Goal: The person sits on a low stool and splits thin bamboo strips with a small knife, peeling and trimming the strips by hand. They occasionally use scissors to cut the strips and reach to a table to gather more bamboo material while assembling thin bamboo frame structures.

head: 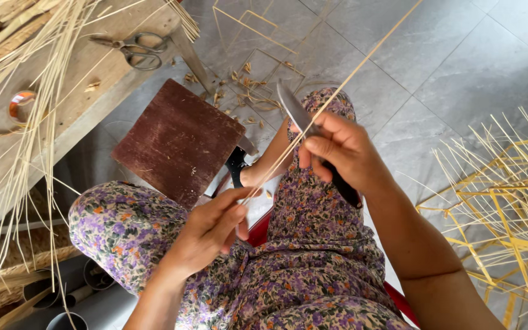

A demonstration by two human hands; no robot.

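The right hand (343, 153) grips a knife (294, 113) against a thin strip (362, 61); the left hand (212, 229) pinches its lower end above the lap. The strip looks light, springy, likely brittle; best held near the blade.

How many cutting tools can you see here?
2. A knife is gripped in the right hand, its blade against the thin bamboo strip. A pair of scissors lies on the wooden bench. Others may hide under the strips.

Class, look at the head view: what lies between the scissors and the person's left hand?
In the head view, a dark reddish-brown square board lies between the scissors on the wooden table and the left hand.
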